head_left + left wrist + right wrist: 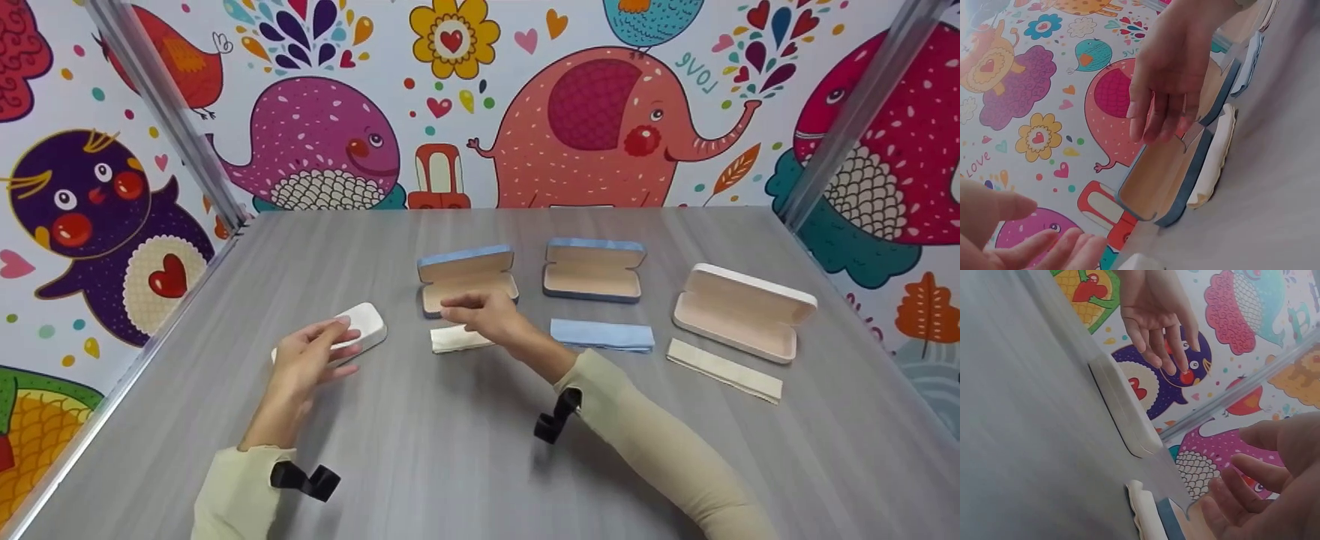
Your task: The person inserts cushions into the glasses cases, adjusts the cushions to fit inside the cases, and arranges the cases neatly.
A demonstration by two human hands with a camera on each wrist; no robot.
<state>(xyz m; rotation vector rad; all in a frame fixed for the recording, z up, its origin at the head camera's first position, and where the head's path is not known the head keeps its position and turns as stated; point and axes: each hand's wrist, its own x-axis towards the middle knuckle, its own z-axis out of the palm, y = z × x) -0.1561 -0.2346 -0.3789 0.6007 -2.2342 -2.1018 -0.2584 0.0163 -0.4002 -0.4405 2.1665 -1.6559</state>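
My left hand (309, 354) hovers over a closed white glasses case (367, 324) at the left, overlapping much of it in the head view. In the right wrist view that left hand (1157, 323) shows loose, extended fingers holding nothing, and the white case (1123, 405) lies whole below it. My right hand (496, 319) is raised in front of an open blue glasses case (466, 260) with a tan lining. Beneath it lies a folded cream cloth (448, 340), its right end hidden by the hand. The right fingers (1157, 115) hang relaxed with nothing between them.
Further right stand a second open blue case (592, 281) and an open white case (739, 319). A folded blue cloth (601, 335) and a folded cream cloth (724, 370) lie before them. Cartoon-printed walls and metal posts (862, 120) bound the grey table (435, 450).
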